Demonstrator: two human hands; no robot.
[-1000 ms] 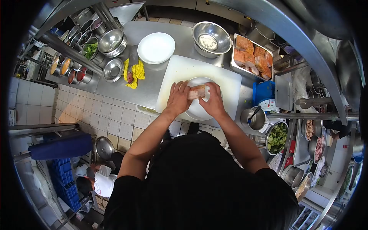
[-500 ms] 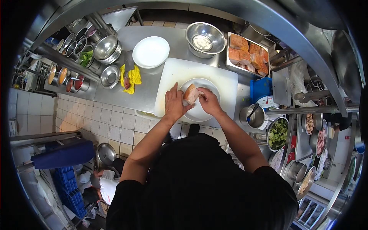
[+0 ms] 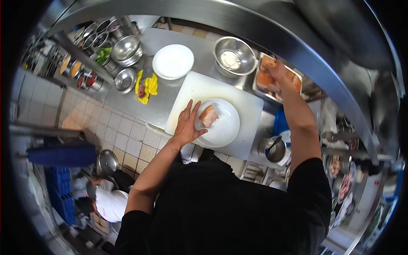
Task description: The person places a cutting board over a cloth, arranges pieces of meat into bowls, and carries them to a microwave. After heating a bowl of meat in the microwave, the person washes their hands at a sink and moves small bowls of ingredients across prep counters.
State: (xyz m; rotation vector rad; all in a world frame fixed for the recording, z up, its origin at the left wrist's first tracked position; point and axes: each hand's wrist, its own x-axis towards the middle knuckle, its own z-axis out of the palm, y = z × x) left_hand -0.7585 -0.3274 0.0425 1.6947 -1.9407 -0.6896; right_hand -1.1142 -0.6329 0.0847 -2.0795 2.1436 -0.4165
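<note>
A piece of pork with browned skin lies in a white plate, which rests on a white cutting board. My left hand is at the plate's left rim, fingers spread, beside the pork and holding nothing. Out at the upper right, my right hand reaches over a metal tray of larger browned pork pieces. Its fingers point down at the pieces; their tips are blurred and partly hidden, so any grip cannot be made out.
White plates and a steel bowl stand behind the board. A yellow cloth and steel bowls are at left. A pot stands at right. An overhead metal bar crosses above. A person in white is at lower left.
My right hand has left the pork and moved up and right to the tray. The pork now lies in the plate, released by both hands. My left hand has opened beside it.
</note>
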